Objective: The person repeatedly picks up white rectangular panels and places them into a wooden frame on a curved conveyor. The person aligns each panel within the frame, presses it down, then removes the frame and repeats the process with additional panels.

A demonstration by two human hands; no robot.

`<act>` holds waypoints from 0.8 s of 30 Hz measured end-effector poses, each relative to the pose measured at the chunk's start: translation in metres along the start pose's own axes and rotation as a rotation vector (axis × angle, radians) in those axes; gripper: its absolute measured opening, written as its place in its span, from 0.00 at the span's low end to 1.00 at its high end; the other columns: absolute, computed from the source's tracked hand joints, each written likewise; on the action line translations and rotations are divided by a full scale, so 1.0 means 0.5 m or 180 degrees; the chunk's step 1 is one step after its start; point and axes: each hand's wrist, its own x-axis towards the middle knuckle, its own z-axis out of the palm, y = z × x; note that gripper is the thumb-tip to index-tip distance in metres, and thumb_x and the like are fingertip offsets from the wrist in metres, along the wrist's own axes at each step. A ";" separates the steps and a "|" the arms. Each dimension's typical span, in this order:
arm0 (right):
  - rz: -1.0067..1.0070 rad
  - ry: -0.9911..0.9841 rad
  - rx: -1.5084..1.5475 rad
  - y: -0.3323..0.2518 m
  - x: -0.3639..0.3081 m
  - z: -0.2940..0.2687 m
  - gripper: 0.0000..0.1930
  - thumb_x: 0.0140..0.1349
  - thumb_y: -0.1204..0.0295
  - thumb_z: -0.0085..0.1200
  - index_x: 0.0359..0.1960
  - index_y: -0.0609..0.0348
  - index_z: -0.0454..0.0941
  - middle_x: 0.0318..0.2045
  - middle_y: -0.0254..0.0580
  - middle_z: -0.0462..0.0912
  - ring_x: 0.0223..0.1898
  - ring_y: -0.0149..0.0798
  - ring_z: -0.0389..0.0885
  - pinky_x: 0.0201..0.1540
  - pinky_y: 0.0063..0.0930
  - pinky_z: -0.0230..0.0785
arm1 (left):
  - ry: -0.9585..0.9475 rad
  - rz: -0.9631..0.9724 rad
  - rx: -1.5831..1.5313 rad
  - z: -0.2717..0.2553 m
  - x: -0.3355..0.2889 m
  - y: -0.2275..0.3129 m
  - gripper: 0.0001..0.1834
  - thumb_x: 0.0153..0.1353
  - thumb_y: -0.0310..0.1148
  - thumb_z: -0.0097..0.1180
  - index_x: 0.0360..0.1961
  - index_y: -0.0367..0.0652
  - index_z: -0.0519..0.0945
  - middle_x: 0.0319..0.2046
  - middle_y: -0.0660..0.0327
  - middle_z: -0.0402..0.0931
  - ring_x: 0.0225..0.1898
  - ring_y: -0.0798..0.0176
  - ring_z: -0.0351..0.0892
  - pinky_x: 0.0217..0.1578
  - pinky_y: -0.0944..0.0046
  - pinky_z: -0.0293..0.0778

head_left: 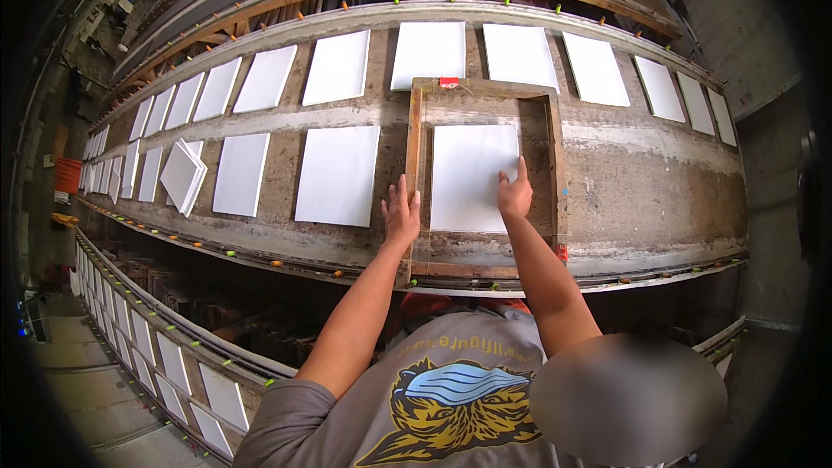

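A wooden frame (pixel 414 134) with an open middle lies on the long table in front of me. Inside it is a flat white rectangular panel (pixel 468 178). My left hand (pixel 401 212), fingers spread, rests at the frame's left bar, with the thumb against the wood. My right hand (pixel 515 195) lies on the panel's right edge, with index finger and thumb stretched apart. Its other fingers are partly hidden. Neither hand grips anything. To the left of the frame lies another white panel (pixel 338 175).
More white panels (pixel 336 68) lie in two rows along the table (pixel 659 178). A small tilted stack of white panels (pixel 182 175) sits at the left. Orange and green pegs line the table edges. A second table with white panels (pixel 173 362) stands at lower left.
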 end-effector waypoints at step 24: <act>-0.0158 0.0086 -0.0234 0.029 -0.009 0.020 0.34 0.67 0.59 0.62 0.74 0.42 0.64 0.54 0.55 0.69 0.58 0.57 0.72 0.59 0.49 0.69 | -0.0026 -0.0045 0.0005 -0.006 -0.002 0.006 0.37 0.79 0.56 0.31 0.81 0.53 0.42 0.77 0.45 0.51 0.80 0.44 0.42 0.76 0.37 0.33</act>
